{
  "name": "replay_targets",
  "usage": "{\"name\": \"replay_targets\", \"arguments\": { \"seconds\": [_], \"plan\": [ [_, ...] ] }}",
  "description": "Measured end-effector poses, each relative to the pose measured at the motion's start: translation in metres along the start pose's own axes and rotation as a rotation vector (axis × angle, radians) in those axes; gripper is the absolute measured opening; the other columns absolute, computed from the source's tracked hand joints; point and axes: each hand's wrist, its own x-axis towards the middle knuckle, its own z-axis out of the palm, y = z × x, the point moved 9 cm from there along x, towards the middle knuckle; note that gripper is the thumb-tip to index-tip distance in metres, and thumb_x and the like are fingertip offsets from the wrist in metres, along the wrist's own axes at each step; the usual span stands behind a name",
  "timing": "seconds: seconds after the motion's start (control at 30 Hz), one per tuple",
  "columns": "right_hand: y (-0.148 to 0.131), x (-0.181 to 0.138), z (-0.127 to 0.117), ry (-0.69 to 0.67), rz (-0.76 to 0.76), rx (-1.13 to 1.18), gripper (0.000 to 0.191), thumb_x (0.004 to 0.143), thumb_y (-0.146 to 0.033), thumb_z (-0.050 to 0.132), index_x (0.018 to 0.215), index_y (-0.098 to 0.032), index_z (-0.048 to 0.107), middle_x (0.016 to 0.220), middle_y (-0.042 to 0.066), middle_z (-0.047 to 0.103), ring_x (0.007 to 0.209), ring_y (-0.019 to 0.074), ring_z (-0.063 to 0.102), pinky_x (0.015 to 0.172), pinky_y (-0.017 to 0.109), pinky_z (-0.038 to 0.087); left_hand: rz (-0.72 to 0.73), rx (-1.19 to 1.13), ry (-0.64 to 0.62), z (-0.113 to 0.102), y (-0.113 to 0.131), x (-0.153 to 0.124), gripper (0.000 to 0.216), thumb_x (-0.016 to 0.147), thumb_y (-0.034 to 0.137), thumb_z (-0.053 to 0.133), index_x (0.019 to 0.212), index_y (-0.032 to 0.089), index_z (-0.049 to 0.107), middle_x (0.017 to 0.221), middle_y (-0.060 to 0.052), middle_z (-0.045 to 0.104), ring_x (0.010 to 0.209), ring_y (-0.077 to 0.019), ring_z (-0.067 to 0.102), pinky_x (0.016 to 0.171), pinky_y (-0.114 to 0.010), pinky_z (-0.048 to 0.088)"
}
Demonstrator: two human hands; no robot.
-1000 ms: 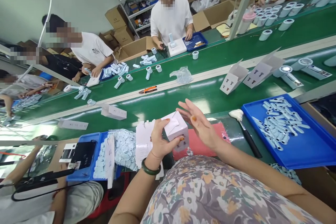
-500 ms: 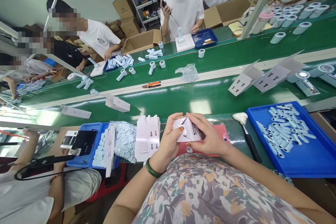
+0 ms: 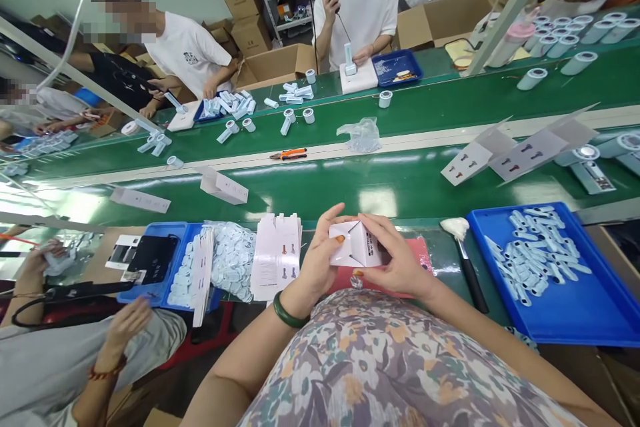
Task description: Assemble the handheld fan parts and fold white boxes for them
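Note:
A small white cardboard box (image 3: 353,245) is held in front of me over a red mat (image 3: 420,250). My left hand (image 3: 320,260) grips its left side, thumb on the folded end flap. My right hand (image 3: 395,257) wraps its right side with fingers curled over the top. A stack of flat white box blanks (image 3: 277,255) lies just left of my left hand. Further left, a heap of small pale blue parts (image 3: 231,260) spills from a blue tray (image 3: 167,250).
A blue tray (image 3: 580,307) with several pale blue pieces sits at my right, a brush (image 3: 463,247) beside it. The green conveyor (image 3: 390,187) carries folded boxes (image 3: 520,147), orange pliers (image 3: 290,154) and a plastic bag (image 3: 360,135). Other people work across the belt and at my left.
My right hand came from open and apart onto the box, which dropped lower and tilted; both hands now close on it. The person opposite raised a tool.

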Motion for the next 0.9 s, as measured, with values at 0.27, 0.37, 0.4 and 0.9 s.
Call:
{"name": "replay_targets", "arguments": {
  "seconds": [0.27, 0.37, 0.4, 0.9],
  "plan": [
    [0.011, 0.003, -0.021, 0.088, 0.092, -0.024, 0.083, 0.087, -0.069, 0.07, 0.157, -0.033, 0.044, 0.155, 0.013, 0.048, 0.144, 0.0373, 0.045, 0.118, 0.058, 0.041, 0.14, 0.355, -0.042, -0.023, -0.002, 0.013, 0.102, 0.063, 0.048, 0.096, 0.151, 0.028, 0.047, 0.152, -0.014, 0.053, 0.141, -0.0342, 0.051, 0.112, -0.048, 0.05],
    [0.034, -0.021, -0.018, 0.293, 0.261, 0.073, 0.054, 0.093, -0.06, 0.068, 0.136, -0.028, 0.062, 0.131, 0.014, 0.064, 0.12, 0.0319, 0.064, 0.104, 0.053, 0.055, 0.18, 0.101, 0.212, -0.049, -0.011, 0.03, 0.09, 0.063, 0.044, 0.096, 0.14, 0.03, 0.052, 0.144, -0.01, 0.06, 0.129, -0.0277, 0.061, 0.103, -0.041, 0.056],
    [0.047, -0.029, -0.009, 0.317, 0.347, 0.16, 0.046, 0.095, -0.058, 0.066, 0.129, -0.027, 0.065, 0.12, 0.013, 0.069, 0.106, 0.029, 0.069, 0.094, 0.049, 0.059, 0.153, -0.008, 0.261, -0.052, -0.022, 0.037, 0.086, 0.065, 0.044, 0.095, 0.138, 0.032, 0.052, 0.139, -0.007, 0.063, 0.122, -0.0245, 0.065, 0.099, -0.038, 0.057],
    [0.257, 0.023, -0.115, 0.792, 0.803, -0.094, 0.069, 0.081, -0.038, 0.08, 0.134, -0.011, 0.046, 0.149, 0.028, 0.044, 0.142, 0.0354, 0.044, 0.119, 0.047, 0.037, 0.174, 0.965, 0.326, -0.125, -0.049, 0.035, 0.092, 0.079, 0.064, 0.077, 0.156, 0.028, 0.04, 0.161, -0.019, 0.042, 0.156, -0.0406, 0.029, 0.125, -0.066, 0.023]
  ]
}}
